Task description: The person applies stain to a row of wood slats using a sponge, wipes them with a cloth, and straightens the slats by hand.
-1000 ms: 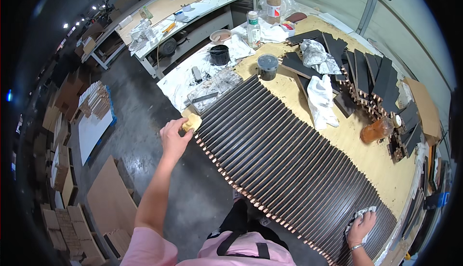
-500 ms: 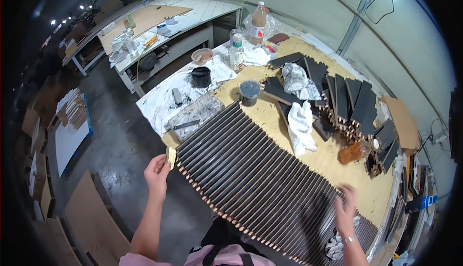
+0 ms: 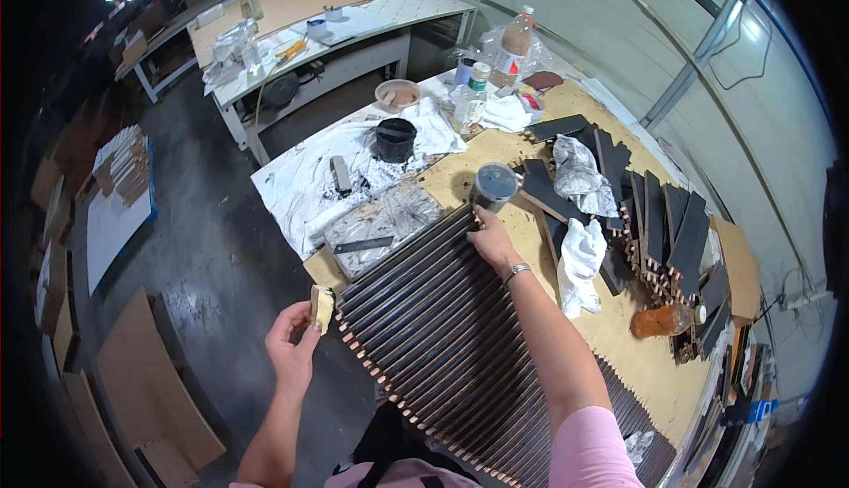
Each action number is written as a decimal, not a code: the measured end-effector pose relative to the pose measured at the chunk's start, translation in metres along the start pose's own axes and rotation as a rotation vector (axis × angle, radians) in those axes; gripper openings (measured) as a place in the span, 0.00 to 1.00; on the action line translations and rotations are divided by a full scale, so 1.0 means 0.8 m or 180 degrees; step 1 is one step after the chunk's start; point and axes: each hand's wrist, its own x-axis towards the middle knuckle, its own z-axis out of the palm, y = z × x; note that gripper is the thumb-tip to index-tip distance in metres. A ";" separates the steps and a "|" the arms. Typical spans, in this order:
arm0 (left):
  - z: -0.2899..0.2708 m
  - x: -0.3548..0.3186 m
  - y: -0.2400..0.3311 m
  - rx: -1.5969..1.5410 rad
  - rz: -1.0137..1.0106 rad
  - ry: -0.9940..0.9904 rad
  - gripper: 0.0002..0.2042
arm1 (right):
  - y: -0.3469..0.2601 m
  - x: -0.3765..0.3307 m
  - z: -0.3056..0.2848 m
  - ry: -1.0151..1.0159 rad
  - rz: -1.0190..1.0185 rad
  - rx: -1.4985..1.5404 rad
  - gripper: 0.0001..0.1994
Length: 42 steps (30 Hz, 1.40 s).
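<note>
Beside the near left edge of the row of dark slats [image 3: 460, 329], we hold a small pale sponge block [image 3: 322, 307] pinched in the fingers of our left hand [image 3: 294, 343], off the table. At the slats' far end, our right hand [image 3: 492, 242] rests with fingers curled loosely on them, just below the dark tin [image 3: 493, 184].

Black bucket [image 3: 395, 139] on paint-smeared white sheeting [image 3: 301, 187], clear plastic bottles [image 3: 513, 44] at the table's far end, crumpled white rag [image 3: 580, 263] beside dark loose boards [image 3: 665, 223], orange bottle [image 3: 661, 320] lying flat, cardboard sheets [image 3: 150, 382] on the grey floor.
</note>
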 end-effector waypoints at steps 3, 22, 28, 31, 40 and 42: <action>-0.009 0.000 -0.011 -0.0017 -0.0163 0.0051 0.15 | 0.004 0.002 -0.002 -0.0022 0.0149 0.0580 0.38; -0.006 0.013 -0.011 0.0305 0.0044 0.0130 0.15 | 0.001 -0.007 -0.004 -0.0043 -0.0019 0.0614 0.32; 0.007 0.011 0.015 0.2330 0.1460 -0.0309 0.19 | 0.004 -0.033 -0.022 0.0781 -0.0323 -0.0224 0.29; 0.004 0.015 0.027 0.3067 0.1770 -0.0168 0.21 | 0.009 -0.070 -0.046 0.0852 -0.0509 -0.0342 0.24; -0.006 0.009 0.034 0.3207 0.2072 -0.0499 0.21 | 0.070 -0.239 -0.152 0.1284 -0.0254 -0.0452 0.18; -0.007 0.006 0.036 0.3174 0.2168 -0.0513 0.22 | 0.091 -0.289 -0.184 0.1404 -0.0132 -0.0660 0.17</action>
